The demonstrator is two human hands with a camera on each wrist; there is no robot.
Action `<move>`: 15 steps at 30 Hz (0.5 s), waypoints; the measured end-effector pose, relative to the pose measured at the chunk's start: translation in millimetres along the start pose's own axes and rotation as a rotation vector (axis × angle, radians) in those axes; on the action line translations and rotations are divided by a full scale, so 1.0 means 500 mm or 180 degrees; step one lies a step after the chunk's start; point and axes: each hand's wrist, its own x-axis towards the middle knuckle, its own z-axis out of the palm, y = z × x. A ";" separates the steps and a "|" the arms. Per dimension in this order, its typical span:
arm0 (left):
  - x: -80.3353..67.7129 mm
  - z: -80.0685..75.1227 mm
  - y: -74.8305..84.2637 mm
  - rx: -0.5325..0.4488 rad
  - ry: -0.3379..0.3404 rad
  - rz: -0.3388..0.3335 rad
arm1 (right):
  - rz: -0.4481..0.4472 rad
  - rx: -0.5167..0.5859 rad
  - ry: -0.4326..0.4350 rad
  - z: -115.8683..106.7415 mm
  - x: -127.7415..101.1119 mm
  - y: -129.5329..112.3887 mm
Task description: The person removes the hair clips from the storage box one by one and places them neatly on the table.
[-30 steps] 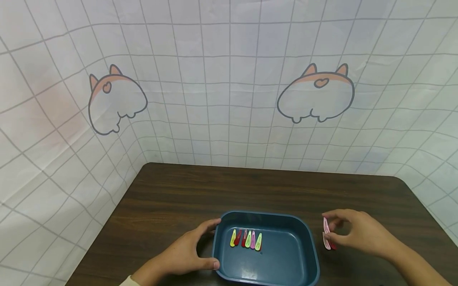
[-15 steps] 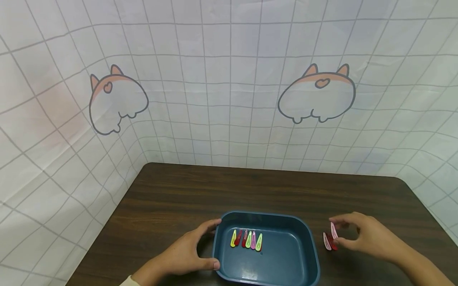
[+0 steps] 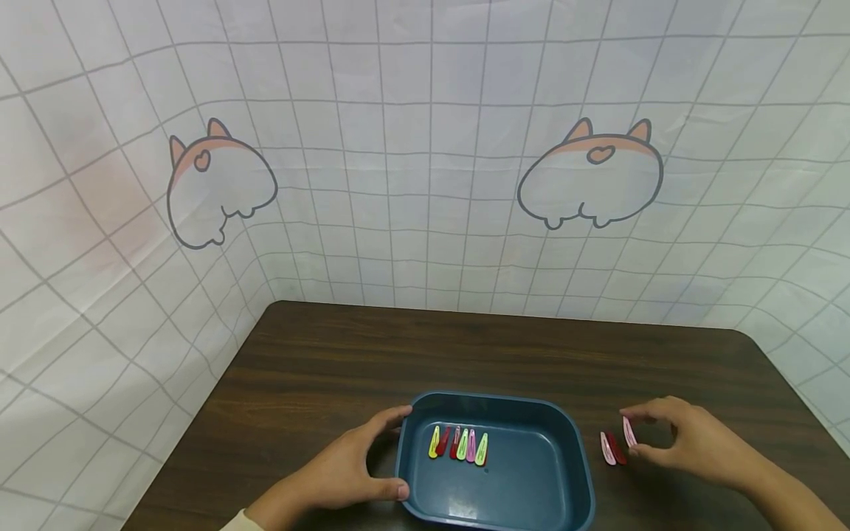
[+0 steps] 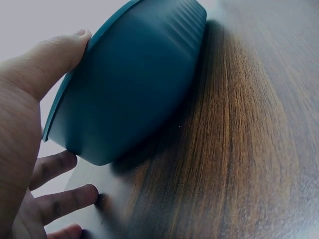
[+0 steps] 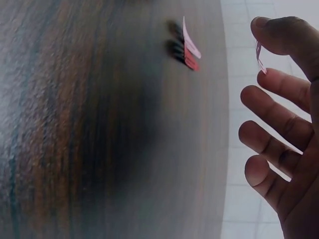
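My right hand (image 3: 690,442) pinches a pink snap hair clip (image 3: 629,431) between thumb and index finger, just above the table. In the right wrist view the clip (image 5: 259,57) spans the gap between those two fingertips while the other fingers spread loosely. A pink hair clip (image 3: 607,448) and a red hair clip (image 3: 616,448) lie side by side left of that hand. With thumb and fingers spread wide, my left hand (image 3: 341,468) rests against the left end of a blue tray (image 3: 531,509). Its thumb lies on the tray's rim (image 4: 75,74).
Inside the tray, a row of several hair clips, including a yellow clip (image 3: 434,442) and a purple clip (image 3: 471,445), lies toward the left. The dark wooden table (image 3: 372,354) ends at a white gridded cloth (image 3: 398,147) behind and at both sides.
My right hand has drawn the pinched pink hair clip rightward, away from the pink and red clips on the table, now apart from them. The left hand and tray stay put.
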 end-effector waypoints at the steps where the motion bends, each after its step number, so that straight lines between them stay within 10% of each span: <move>1: 0.000 0.000 0.000 -0.0003 0.0001 0.0001 | -0.0010 -0.0007 0.0001 0.002 -0.001 0.002; 15: 0.000 -0.002 0.001 0.0014 -0.0003 0.0019 | -0.0419 -0.0085 0.0032 0.040 -0.001 0.042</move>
